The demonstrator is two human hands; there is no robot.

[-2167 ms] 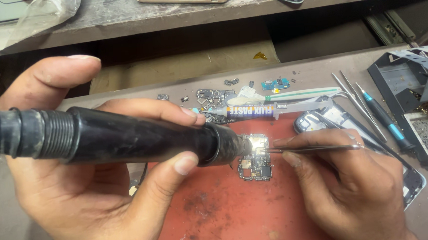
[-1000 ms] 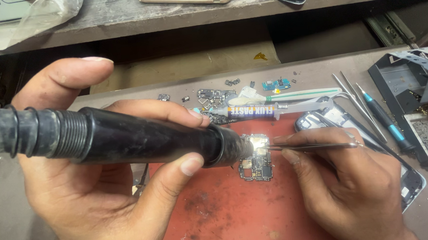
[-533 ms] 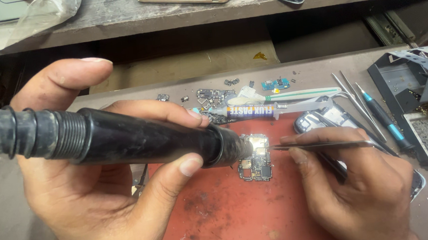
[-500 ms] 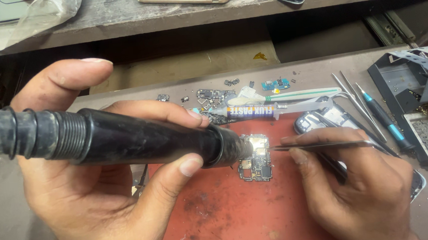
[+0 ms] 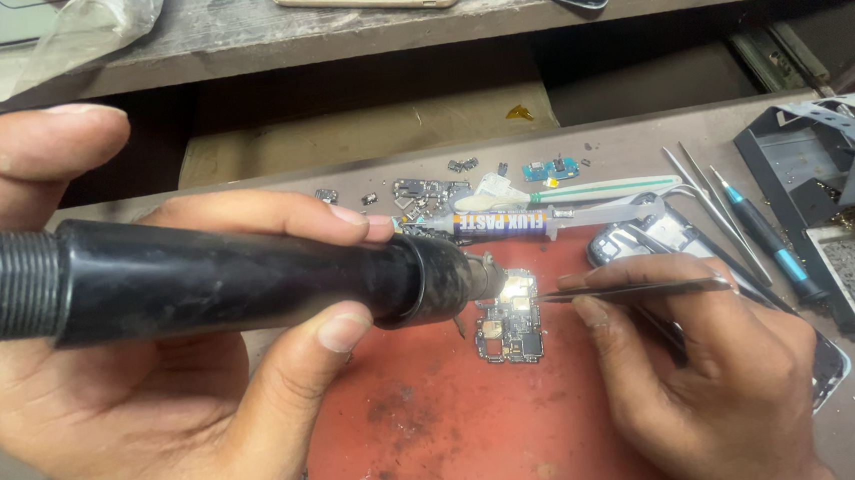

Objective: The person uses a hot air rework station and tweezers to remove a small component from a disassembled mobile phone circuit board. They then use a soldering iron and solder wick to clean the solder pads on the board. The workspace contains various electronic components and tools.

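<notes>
2 hands (image 5: 157, 389), 1 hot-air wand (image 5: 220, 285), 1 circuit board (image 5: 509, 316), 1 tweezers (image 5: 632, 291).

The red mat (image 5: 441, 439) offers open surface in front of the circuit board (image 5: 510, 322); only dark smudges lie there. Access from the left is blocked by the left hand (image 5: 157, 389) and the black hot-air handpiece (image 5: 220, 285), whose nozzle sits just above the board. Access from the right is blocked by the right hand (image 5: 717, 370) and its tweezers (image 5: 632, 291), tips at the board's edge. Behind the board, a flux syringe (image 5: 507, 222) and scattered small parts (image 5: 424, 190) crowd the mat's far edge. Further right, a phone body (image 5: 668, 238), loose tweezers and a screwdriver (image 5: 764, 242), then a grey metal stand (image 5: 823, 152), fill the bench. A shelf edge (image 5: 433, 29) overhangs the rear, apparently limiting overhead entry.
</notes>
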